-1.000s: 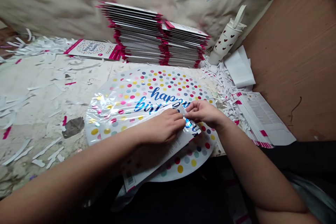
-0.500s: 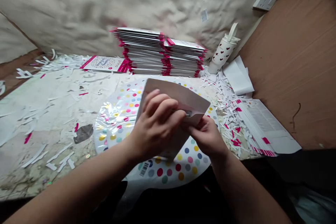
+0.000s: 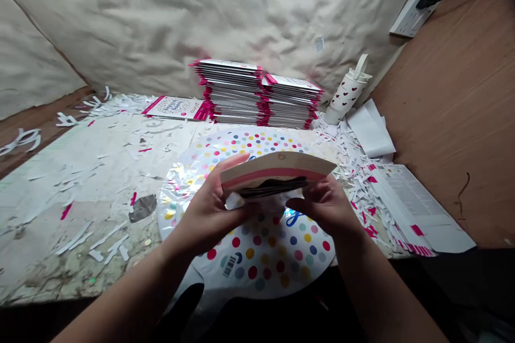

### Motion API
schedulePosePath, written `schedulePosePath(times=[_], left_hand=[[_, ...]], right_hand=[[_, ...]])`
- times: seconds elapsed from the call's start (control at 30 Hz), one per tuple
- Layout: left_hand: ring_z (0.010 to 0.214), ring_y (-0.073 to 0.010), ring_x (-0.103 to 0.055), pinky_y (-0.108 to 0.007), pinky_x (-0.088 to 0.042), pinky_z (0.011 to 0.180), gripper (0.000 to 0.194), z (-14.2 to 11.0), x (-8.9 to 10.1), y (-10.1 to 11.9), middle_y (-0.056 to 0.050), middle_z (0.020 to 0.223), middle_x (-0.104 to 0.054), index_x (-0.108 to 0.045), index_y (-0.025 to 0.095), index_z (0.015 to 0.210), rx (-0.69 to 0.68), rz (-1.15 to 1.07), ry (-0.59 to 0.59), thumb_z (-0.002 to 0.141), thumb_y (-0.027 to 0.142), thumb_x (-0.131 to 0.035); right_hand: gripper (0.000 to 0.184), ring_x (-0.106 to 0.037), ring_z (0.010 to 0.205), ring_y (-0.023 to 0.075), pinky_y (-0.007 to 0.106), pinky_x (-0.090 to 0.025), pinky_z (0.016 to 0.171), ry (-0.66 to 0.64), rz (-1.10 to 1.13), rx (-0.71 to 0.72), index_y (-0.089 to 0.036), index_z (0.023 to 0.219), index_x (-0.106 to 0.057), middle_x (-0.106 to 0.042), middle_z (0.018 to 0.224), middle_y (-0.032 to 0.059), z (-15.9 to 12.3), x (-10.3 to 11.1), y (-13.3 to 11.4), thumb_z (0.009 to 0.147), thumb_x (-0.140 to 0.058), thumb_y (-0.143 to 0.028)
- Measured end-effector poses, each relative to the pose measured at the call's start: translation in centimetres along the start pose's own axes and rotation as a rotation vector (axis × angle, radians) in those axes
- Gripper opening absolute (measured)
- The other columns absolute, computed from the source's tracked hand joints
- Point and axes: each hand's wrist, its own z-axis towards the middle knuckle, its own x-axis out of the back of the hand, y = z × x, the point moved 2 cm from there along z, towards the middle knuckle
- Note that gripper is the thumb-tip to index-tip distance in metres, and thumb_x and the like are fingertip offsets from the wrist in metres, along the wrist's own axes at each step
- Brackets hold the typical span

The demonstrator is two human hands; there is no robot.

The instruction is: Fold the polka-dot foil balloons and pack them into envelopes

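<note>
A card envelope (image 3: 277,166) is gripped at its two sides, my left hand (image 3: 213,209) on one end and my right hand (image 3: 330,206) on the other. Its mouth gapes toward me, with dark folded material inside and a pale bit at the left corner. Both thumbs lie along the near side; some fingers are hidden behind the card. Under my hands, flat on the table, are round foil balloons (image 3: 257,278) with coloured dots and partly covered blue lettering. A barcode shows near their front edge.
Two stacks of filled pink-edged packets (image 3: 237,94) stand at the back, beside a flat packet (image 3: 175,107). A white tumbler with hearts (image 3: 348,96) stands back right among paper shreds. Unfilled card sleeves (image 3: 422,198) lie at the right by a brown panel (image 3: 454,118). Paper strips (image 3: 108,241) litter the left.
The card sleeve has come up off the balloons and turned so its open mouth faces me. My left hand has shifted from atop it to its left side. The silvery foil has gone from view.
</note>
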Motion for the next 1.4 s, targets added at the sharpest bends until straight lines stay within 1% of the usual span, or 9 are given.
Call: schedulePosePath(times=[0.13,0.27,0.33,0.43,0.6,1.0,1.17,1.3,1.4], left_hand=[[0.094,-0.028,-0.061,-0.039,-0.051,0.081,0.034,-0.2,0.3,0.2,-0.008,0.097,-0.069,-0.066,0.017,0.1,0.183,-0.082,0.068,0.069,0.031,-0.072],[0.077,-0.0213,-0.063,-0.033,-0.052,0.07,0.026,-0.5,-0.2,-1.1,-0.007,0.082,-0.068,-0.067,0.015,0.091,0.312,-0.301,0.083,0.076,0.036,-0.063],[0.053,-0.0134,-0.056,-0.024,-0.047,0.051,0.026,-1.0,-0.5,-2.4,-0.003,0.06,-0.061,-0.064,0.013,0.077,0.44,-0.341,0.025,0.078,0.038,-0.058],[0.036,-0.0065,-0.04,-0.017,-0.03,0.036,0.028,-2.0,-1.1,-3.9,0.004,0.045,-0.048,-0.06,0.013,0.072,0.556,-0.29,0.011,0.078,0.04,-0.057],[0.034,-0.0073,-0.041,-0.017,-0.028,0.035,0.034,-3.2,-2.6,-4.0,0.003,0.04,-0.049,-0.054,0.013,0.061,0.557,-0.209,0.034,0.079,0.042,-0.055],[0.035,-0.0097,-0.049,-0.017,-0.035,0.035,0.034,-3.9,-3.0,-3.1,0.001,0.041,-0.054,-0.054,0.014,0.059,0.561,-0.236,0.025,0.081,0.04,-0.053],[0.039,-0.0114,-0.053,-0.018,-0.037,0.037,0.035,-3.8,-3.4,-3.4,0.0,0.045,-0.057,-0.053,0.014,0.062,0.544,-0.144,0.005,0.082,0.042,-0.051],[0.038,-0.0104,-0.051,-0.017,-0.036,0.037,0.037,-3.8,-3.6,-2.9,0.0,0.043,-0.054,-0.051,0.014,0.057,0.523,-0.101,-0.003,0.083,0.04,-0.05],[0.038,-0.0108,-0.052,-0.018,-0.039,0.038,0.031,-3.9,-3.0,-2.8,0.001,0.044,-0.056,-0.056,0.014,0.066,0.563,-0.16,0.01,0.081,0.04,-0.052]], right_hand=[[0.032,-0.063,0.088,0.0229,0.036,-0.051,0.077,0.056,-0.023,0.042,-0.023,0.093,-0.062,-0.068,0.092,0.0038,0.6,0.6,-0.8,0.066,-0.074,-0.034],[0.036,-0.062,0.074,0.0209,0.033,-0.05,0.066,0.007,-0.119,-0.058,-0.017,0.086,-0.063,-0.066,0.077,0.0065,2.4,1.1,-0.2,0.086,-0.045,-0.048],[0.037,-0.059,0.068,0.0194,0.032,-0.048,0.062,0.078,-0.399,-0.094,-0.017,0.083,-0.062,-0.063,0.071,0.0059,3.0,1.4,0.6,0.088,-0.039,-0.045],[0.02,-0.057,0.076,0.0196,0.033,-0.046,0.072,0.207,-0.887,0.155,-0.017,0.088,-0.061,-0.063,0.082,0.0068,2.2,0.6,1.3,0.086,-0.045,-0.028],[0.02,-0.058,0.087,0.0182,0.029,-0.046,0.079,-0.099,-1.024,0.438,-0.018,0.094,-0.063,-0.064,0.091,0.0073,-0.8,-3.6,2.0,0.086,-0.044,-0.013],[0.017,-0.061,0.083,0.0149,0.025,-0.047,0.076,-0.144,-0.93,0.3,-0.019,0.091,-0.061,-0.067,0.088,0.0031,-0.3,-2.7,1.8,0.087,-0.046,-0.014],[0.017,-0.056,0.069,0.018,0.028,-0.043,0.062,-0.303,-1.302,0.349,-0.016,0.077,-0.059,-0.061,0.075,0.0056,-1.4,-4.8,0.6,0.081,-0.044,-0.007],[0.018,-0.048,0.061,0.0192,0.029,-0.036,0.052,-0.287,-1.559,0.479,-0.017,0.07,-0.053,-0.054,0.069,0.0064,-1.4,-5.7,0.4,0.076,-0.043,-0.004],[0.017,-0.047,0.061,0.0195,0.03,-0.037,0.052,-0.051,-1.643,0.416,-0.017,0.073,-0.052,-0.054,0.069,0.0078,0.0,-2.2,0.2,0.078,-0.04,-0.007]])
